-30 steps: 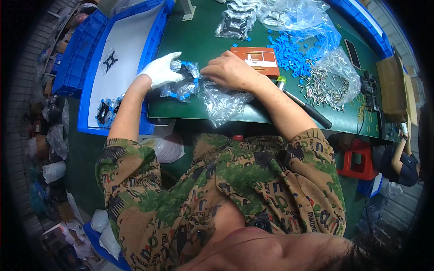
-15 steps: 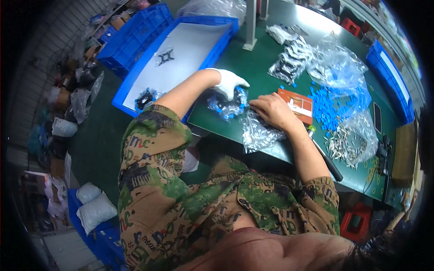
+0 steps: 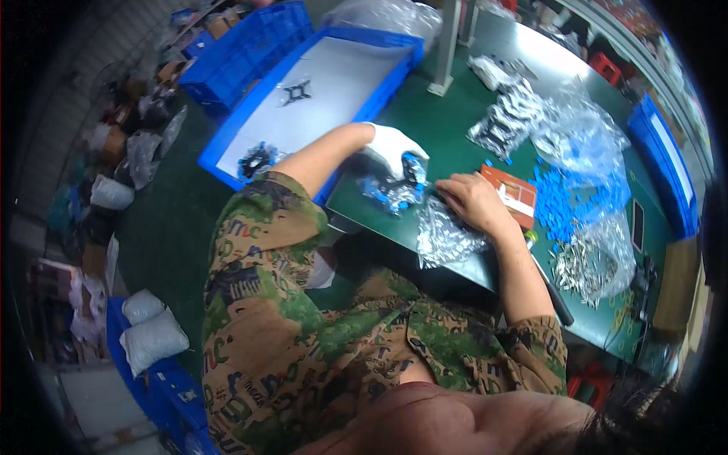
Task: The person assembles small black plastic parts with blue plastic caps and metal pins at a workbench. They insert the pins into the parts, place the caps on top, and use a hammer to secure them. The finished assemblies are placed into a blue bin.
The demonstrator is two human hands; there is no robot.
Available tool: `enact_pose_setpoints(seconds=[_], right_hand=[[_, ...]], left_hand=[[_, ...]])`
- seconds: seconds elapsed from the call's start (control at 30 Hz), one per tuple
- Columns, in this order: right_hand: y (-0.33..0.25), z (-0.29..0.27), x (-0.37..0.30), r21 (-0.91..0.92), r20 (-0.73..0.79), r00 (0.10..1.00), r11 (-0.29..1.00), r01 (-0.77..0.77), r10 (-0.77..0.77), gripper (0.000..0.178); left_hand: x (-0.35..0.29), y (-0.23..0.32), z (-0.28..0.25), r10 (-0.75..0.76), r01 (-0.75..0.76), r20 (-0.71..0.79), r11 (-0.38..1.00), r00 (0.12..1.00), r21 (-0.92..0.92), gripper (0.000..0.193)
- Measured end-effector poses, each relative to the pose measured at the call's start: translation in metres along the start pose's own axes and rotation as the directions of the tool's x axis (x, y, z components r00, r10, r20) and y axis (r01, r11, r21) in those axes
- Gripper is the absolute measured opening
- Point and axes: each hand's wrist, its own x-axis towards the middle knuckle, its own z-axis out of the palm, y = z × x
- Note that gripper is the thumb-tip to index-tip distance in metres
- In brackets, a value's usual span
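Observation:
My left hand (image 3: 394, 148), in a white glove, bends its fingers over a clear bag of black parts with blue caps (image 3: 396, 196) at the near left of the green bench. The fingertips are partly hidden, but they grip the bag's upper right part. My bare right hand (image 3: 479, 201) lies palm down with its fingers apart, at the top edge of a heap of clear plastic bags (image 3: 449, 236). Just beyond it sits a flat orange-brown box (image 3: 522, 189) with something white on top.
Blue caps (image 3: 555, 208), small metal pieces (image 3: 580, 265) and a large clear bag (image 3: 580, 136) spread over the right. Bagged black parts (image 3: 504, 121) are piled behind. A white-lined blue tray (image 3: 341, 72) stands left, near a metal post (image 3: 446, 53). A dark-handled tool (image 3: 560, 303) lies near the front edge.
The view has shifted, so the bench appears farther right and slightly lower. My left fingers have bent further onto the bag with blue caps. My right hand stays by the clear bags.

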Motion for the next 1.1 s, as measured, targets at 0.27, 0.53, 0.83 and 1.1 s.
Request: enact_pose_setpoints(seconds=[0.27,0.53,0.83,1.1], right_hand=[[-0.003,-0.004,-0.001,-0.010,0.046,0.998,0.999,-0.034,0.034,0.020],[-0.005,-0.007,-0.005,-0.025,0.022,1.000,1.000,-0.010,0.011,0.022],[-0.016,-0.006,0.002,0.004,0.084,0.996,1.000,-0.025,0.024,0.019],[-0.021,-0.008,0.007,0.031,0.118,0.992,0.998,-0.050,0.046,0.020]], left_hand=[[-0.017,-0.007,0.013,0.002,-0.022,-0.146,0.990,0.989,-0.139,0.086],[-0.131,-0.018,-0.051,-0.258,0.108,-0.485,0.943,0.835,-0.314,0.077],[-0.296,-0.215,-0.013,-0.703,0.401,-0.580,0.712,0.412,-0.577,0.065],[-0.330,-0.242,0.030,-0.787,0.561,-0.505,0.611,0.355,-0.559,0.058]])
